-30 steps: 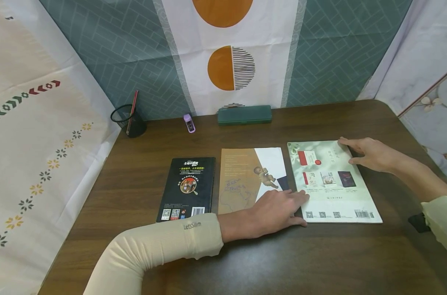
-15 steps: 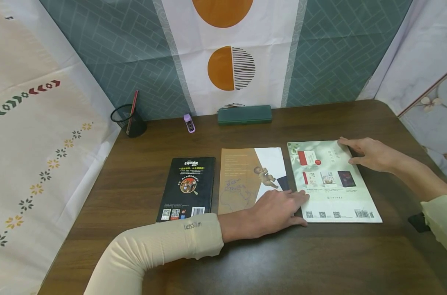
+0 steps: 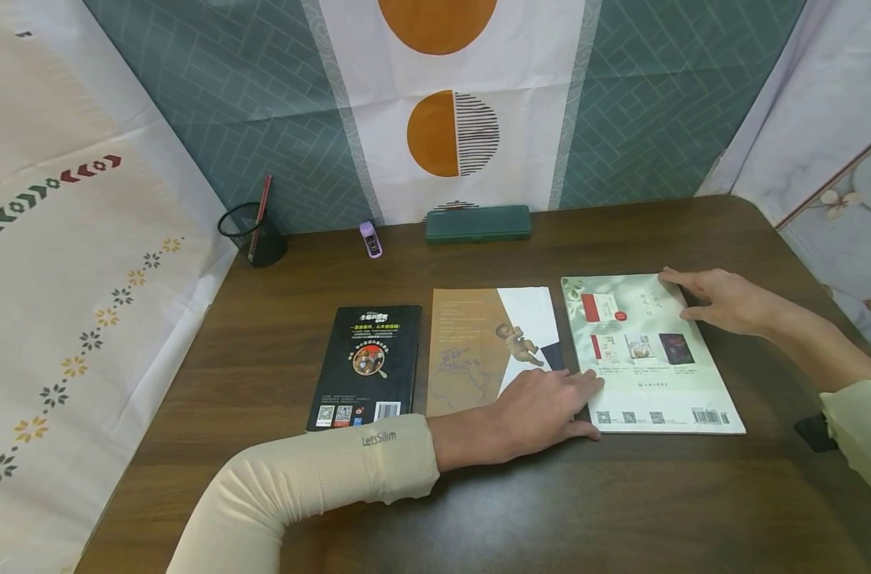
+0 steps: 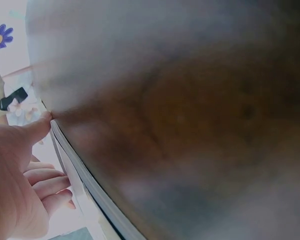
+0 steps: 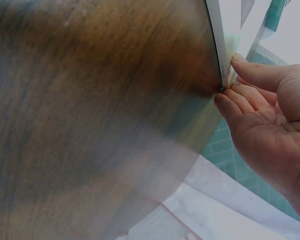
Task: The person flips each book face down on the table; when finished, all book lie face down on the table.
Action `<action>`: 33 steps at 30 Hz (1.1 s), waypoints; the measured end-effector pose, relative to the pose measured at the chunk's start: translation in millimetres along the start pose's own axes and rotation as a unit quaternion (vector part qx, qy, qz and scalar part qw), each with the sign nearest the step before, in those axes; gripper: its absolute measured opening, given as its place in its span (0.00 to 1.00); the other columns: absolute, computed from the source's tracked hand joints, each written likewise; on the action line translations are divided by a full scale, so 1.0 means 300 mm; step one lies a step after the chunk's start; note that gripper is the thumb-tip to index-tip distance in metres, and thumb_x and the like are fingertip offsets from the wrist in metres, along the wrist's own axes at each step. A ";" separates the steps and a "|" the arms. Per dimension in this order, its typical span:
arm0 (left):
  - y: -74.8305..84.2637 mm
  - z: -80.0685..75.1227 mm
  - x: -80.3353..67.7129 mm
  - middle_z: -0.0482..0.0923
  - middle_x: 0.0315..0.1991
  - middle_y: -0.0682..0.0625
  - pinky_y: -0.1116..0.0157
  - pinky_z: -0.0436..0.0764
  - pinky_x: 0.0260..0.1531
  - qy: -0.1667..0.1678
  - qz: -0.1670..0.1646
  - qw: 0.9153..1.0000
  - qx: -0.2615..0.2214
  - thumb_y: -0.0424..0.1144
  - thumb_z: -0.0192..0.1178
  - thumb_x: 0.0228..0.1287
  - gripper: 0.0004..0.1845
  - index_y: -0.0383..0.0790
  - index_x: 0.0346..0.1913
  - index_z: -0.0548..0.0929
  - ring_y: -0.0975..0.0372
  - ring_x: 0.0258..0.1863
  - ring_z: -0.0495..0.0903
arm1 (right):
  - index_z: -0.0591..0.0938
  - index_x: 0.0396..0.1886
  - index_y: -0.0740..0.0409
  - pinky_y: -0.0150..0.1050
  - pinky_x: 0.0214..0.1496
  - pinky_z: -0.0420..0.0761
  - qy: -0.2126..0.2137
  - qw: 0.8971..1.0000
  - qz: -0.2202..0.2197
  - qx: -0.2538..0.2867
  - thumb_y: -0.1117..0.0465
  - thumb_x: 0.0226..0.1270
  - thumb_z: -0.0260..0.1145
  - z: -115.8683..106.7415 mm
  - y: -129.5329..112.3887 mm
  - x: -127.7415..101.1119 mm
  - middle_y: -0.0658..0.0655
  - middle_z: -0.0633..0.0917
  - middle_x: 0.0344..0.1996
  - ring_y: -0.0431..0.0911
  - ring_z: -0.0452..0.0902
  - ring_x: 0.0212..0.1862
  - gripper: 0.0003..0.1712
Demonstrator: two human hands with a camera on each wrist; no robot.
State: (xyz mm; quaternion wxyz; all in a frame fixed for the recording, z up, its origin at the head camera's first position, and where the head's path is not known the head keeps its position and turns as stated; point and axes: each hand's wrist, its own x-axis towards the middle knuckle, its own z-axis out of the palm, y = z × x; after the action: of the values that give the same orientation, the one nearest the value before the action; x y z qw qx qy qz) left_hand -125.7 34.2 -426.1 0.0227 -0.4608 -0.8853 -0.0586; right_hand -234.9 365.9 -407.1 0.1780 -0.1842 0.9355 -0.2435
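Note:
In the head view, a pale green magazine (image 3: 651, 351) lies flat on the right of the desk, back cover up. My left hand (image 3: 539, 414) reaches across the lower part of a brown-and-white book (image 3: 471, 343) and covers its lower right corner. Its extended fingers touch the magazine's left edge, with the thumb by the bottom left corner. At the magazine's top right corner is my right hand (image 3: 726, 299), its index finger on the top edge and its thumb on the right edge. The right wrist view shows those fingertips against the magazine's edge (image 5: 217, 42).
A black book (image 3: 369, 363) lies to the left, partly behind my left sleeve. Along the back of the wooden desk (image 3: 478, 510) are a mesh pen cup (image 3: 266, 243) with a pencil, a small purple item (image 3: 370, 239) and a green case (image 3: 478, 224). Fabric hangs behind.
The head view has shifted very slightly. Both hands, the magazine and the books keep their places.

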 end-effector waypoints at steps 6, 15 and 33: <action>0.001 0.005 0.003 0.81 0.38 0.63 0.71 0.73 0.23 0.003 -0.002 1.000 0.002 0.63 0.72 0.65 0.24 0.49 0.50 0.81 0.71 0.29 0.73 | 0.58 0.79 0.79 0.71 0.67 0.70 0.000 1.000 -0.004 -0.006 0.78 0.69 0.68 0.001 0.006 0.000 0.81 0.54 0.78 0.81 0.59 0.72 0.43; 0.001 0.004 0.003 0.85 0.44 0.61 0.70 0.75 0.24 0.010 -0.004 1.000 -0.003 0.62 0.73 0.65 0.25 0.48 0.51 0.82 0.69 0.32 0.78 | 0.58 0.79 0.79 0.70 0.66 0.70 0.000 1.000 -0.003 -0.010 0.77 0.70 0.68 -0.004 0.005 0.004 0.80 0.54 0.78 0.80 0.58 0.73 0.44; 0.021 0.003 0.007 0.78 0.36 0.62 0.70 0.73 0.22 -0.002 -0.016 1.000 0.012 0.64 0.72 0.65 0.24 0.50 0.49 0.81 0.70 0.29 0.74 | 0.56 0.81 0.77 0.70 0.67 0.69 -0.004 1.000 -0.003 -0.005 0.77 0.72 0.66 -0.001 0.008 0.004 0.79 0.53 0.79 0.80 0.59 0.73 0.43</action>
State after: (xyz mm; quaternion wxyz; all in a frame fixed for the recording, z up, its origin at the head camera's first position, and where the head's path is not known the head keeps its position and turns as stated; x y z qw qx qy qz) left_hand -121.8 39.6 -426.4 0.0257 -0.4465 -0.8932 -0.0479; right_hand -236.8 367.5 -408.5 0.1804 -0.1893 0.9353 -0.2384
